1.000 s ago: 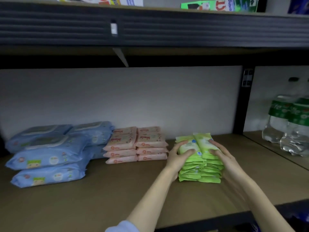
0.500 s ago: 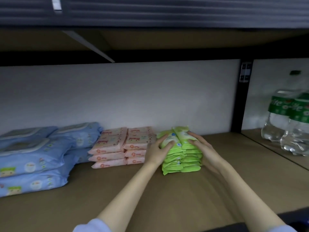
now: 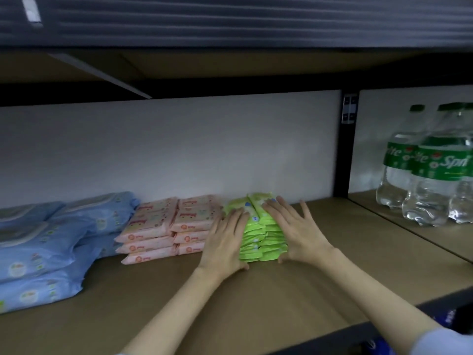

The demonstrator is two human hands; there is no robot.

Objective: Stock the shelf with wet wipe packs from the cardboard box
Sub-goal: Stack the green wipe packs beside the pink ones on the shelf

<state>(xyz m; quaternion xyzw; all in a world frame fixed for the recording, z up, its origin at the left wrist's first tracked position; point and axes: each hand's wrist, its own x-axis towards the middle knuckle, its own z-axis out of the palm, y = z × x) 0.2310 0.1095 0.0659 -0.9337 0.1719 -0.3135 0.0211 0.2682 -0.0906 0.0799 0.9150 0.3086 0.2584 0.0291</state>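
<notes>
A double stack of green wet wipe packs [image 3: 265,239] stands on the brown shelf board [image 3: 256,298], close to the white back wall. My left hand [image 3: 225,242] lies flat against the stack's left side with straight fingers. My right hand [image 3: 294,231] presses its right side and top, fingers spread and straight. To the left stand pink wet wipe packs [image 3: 163,226] in two stacks, touching or nearly touching the green ones. Large blue wet wipe packs [image 3: 51,242] are piled at the far left. The cardboard box is out of view.
A black upright post [image 3: 344,149] divides the shelf; right of it stand clear Sprite bottles [image 3: 432,180] with green labels. The upper shelf's dark edge [image 3: 230,21] hangs overhead. Bare board lies between the green stack and the post.
My hands pushed the green stack back and left, up beside the pink packs. The fingers went from curled round the packs to flat and spread. The view moved closer.
</notes>
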